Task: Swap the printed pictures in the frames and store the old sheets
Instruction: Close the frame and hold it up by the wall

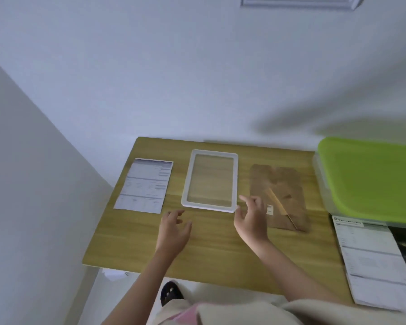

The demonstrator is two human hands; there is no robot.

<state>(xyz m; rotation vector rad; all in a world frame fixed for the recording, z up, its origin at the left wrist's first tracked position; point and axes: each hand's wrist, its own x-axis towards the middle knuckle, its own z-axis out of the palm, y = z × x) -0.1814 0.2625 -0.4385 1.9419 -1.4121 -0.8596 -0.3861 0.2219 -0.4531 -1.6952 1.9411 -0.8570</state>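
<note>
1. White frame [210,180] lies flat mid-surface [220,249], empty; wood grain shows through it.
2. Printed sheet [144,185] to its left, brown backing board [280,195] to its right.
3. Left hand [174,228] and right hand [252,219] hover near the frame's near edge, fingers loose, holding nothing.
4. Green-lidded box [370,178] far right, more sheets [373,261] just in front of it.

Both bare arms reach forward toward 12 o'clock. Left hand [174,227] is palm down, fingers loosely spread, holding nothing. Right hand [252,218] sits at its 3 o'clock, tilted thumb-up, fingers relaxed, also free.
</note>
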